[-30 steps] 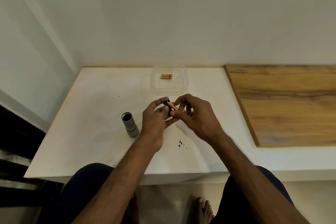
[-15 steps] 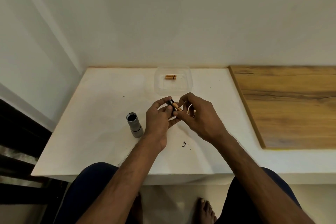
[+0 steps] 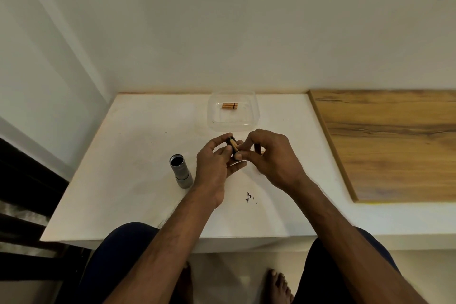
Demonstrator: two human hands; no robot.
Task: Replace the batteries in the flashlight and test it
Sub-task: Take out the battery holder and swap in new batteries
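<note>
Flashlight body (image 3: 180, 174) opened, standing empty near left; black battery holder (image 3: 232, 148) pinched in left hand (image 3: 215, 168), right hand (image 3: 271, 155) clamped pressing battery into it; 2 batteries (image 3: 229, 106) in far clear tray (image 3: 251, 121); reassembly, test left.

**Both hands on the battery holder above the white table**

At the centre, the left hand (image 3: 214, 164) and right hand (image 3: 272, 155) pinch a small black battery holder (image 3: 232, 147) with a copper-coloured battery showing in it. At 9 o'clock from the hands, the grey flashlight body (image 3: 180, 174) stands open-ended on the white table (image 3: 123, 155). At 12 o'clock, a clear tray (image 3: 233, 122) holds spare batteries (image 3: 230, 106). At 3 o'clock lies a wooden board (image 3: 389, 143).
</note>
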